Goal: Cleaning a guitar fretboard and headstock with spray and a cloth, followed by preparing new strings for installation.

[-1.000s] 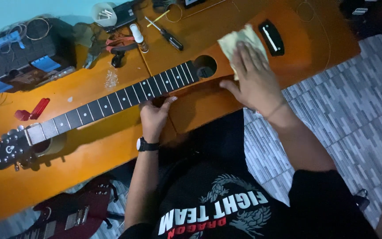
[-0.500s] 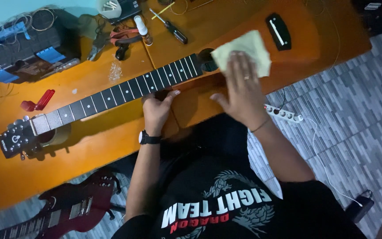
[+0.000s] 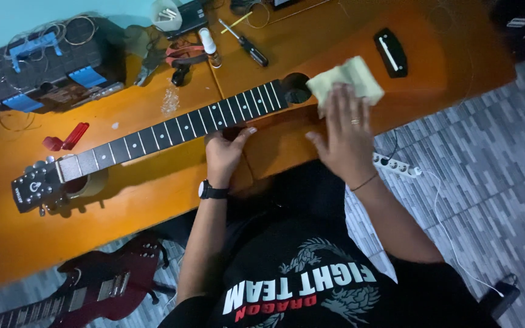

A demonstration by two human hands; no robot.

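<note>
Right hand (image 3: 346, 130) lies flat, fingers spread, pressing a folded pale yellow cloth (image 3: 346, 83) onto the orange-brown wooden body of an acoustic guitar (image 3: 432, 67). Cloth sits between the round soundhole (image 3: 296, 89) and the black bridge (image 3: 391, 52), fingertips covering its near edge.

Left hand (image 3: 224, 153), black wristwatch (image 3: 211, 191) on the wrist, is curled over the body's near edge just beside the neck joint, thumb stretched toward the dark fretboard (image 3: 177, 129); it pinches nothing.

Guitar lies flat on an orange wooden surface (image 3: 123, 200), black headstock (image 3: 34, 189) resting on a roll of tape.

Beyond the neck: black-handled screwdriver (image 3: 247, 45), red pliers (image 3: 180, 61), black case with blue clips (image 3: 50, 64). White power strip (image 3: 396, 165) on the grey tiled floor; dark red electric guitar (image 3: 92, 291) below the surface.
</note>
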